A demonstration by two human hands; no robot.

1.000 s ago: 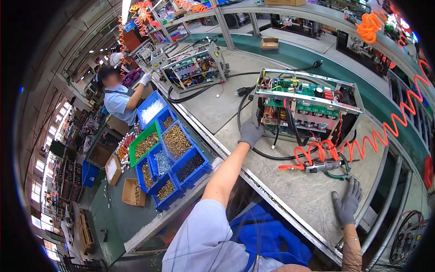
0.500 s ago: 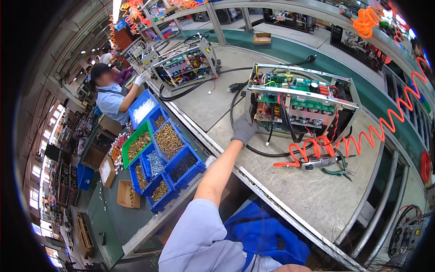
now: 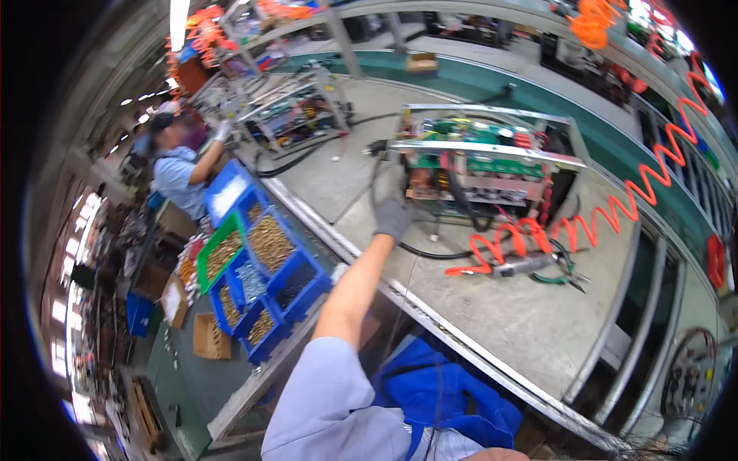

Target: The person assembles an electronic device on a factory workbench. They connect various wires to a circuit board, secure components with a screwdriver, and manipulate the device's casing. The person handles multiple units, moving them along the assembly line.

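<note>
My left hand (image 3: 395, 218), in a grey glove, is at the lower left corner of an open metal-framed electronic unit (image 3: 492, 165). Its fingers look closed on the frame's edge, though motion smears them. Green circuit boards, copper-coloured coils and red and black wires show inside the unit. A black cable (image 3: 434, 254) runs around its base. On the worktop in front lie a grey air screwdriver (image 3: 523, 264) on a coiled orange hose (image 3: 607, 219) and green-handled pliers (image 3: 565, 269). My right hand is outside the picture.
Left of the worktop (image 3: 492, 323) stand blue bins (image 3: 304, 307) and a green bin (image 3: 206, 270) of screws and small fittings. A small carton (image 3: 211, 338) sits beside them. Farther off are a second unit (image 3: 296, 115) and a co-worker (image 3: 175, 165). Metal rollers (image 3: 642, 338) lie right.
The whole view has shifted, so the bench and unit appear farther left, and the picture has blurred. My left hand stays at the unit's lower left corner.
</note>
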